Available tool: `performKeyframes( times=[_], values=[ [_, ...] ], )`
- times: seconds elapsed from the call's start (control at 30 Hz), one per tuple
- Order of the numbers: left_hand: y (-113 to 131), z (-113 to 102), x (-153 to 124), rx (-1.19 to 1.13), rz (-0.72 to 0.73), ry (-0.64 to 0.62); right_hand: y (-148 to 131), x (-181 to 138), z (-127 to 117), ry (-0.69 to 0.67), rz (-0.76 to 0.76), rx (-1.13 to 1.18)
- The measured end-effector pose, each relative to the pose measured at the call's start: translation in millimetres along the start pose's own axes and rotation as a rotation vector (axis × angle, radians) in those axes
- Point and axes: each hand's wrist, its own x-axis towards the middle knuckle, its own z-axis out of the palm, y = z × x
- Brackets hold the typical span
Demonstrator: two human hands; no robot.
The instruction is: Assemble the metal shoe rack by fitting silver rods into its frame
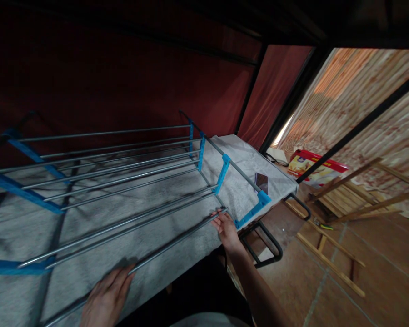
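A rack of thin grey metal tubes (122, 180) with blue plastic brackets lies on a bed with a light grey cover. My right hand (226, 229) pinches one loose-looking metal tube (177, 240) close to its far end. That end sits beside the lowest blue bracket (254, 212) at the right; whether they touch I cannot tell. Farther down the same tube, my left hand (105, 295) is closed over it, and part of the tube is hidden under the fingers. Other tubes run between the left blue bracket (27, 193) and the brackets on the right.
A dark phone-like object (261, 182) lies on the bed (225, 145) near its right corner. Dark metal posts and a red curtain (122, 77) border the bed. Wooden frames (330, 263), a small green-handled tool (322, 225) and a red box (316, 165) are on the tiled floor.
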Motion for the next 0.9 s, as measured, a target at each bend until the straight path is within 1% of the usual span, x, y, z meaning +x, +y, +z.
performKeyframes(
  times=[0.2, 0.4, 0.5, 0.57, 0.73, 0.9],
  values=[
    [-3.6, 3.4, -5.0, 0.014, 0.029, 0.008, 1.6, 4.2, -1.3, 0.014, -0.013, 0.042],
    [-9.1, 6.8, -12.3, 0.050, -0.022, 0.089, 7.3, 11.9, -6.0, 0.087, -0.028, 0.051],
    [-10.4, 5.8, -14.4, 0.067, -0.075, 0.089, 9.1, 14.4, -9.1, 0.105, -0.019, 0.041],
    [-10.8, 5.4, -15.1, 0.066, -0.096, 0.098, 10.7, 15.7, -11.6, 0.106, -0.030, 0.037],
    [-13.6, 6.3, -19.4, 0.075, -0.081, 0.132, 14.9, 20.2, -18.8, 0.094, -0.030, 0.028],
    [-13.7, 1.4, -23.6, 0.112, -0.167, 0.109, 16.1, 25.2, -27.5, 0.075, -0.009, 0.025]
  ],
)
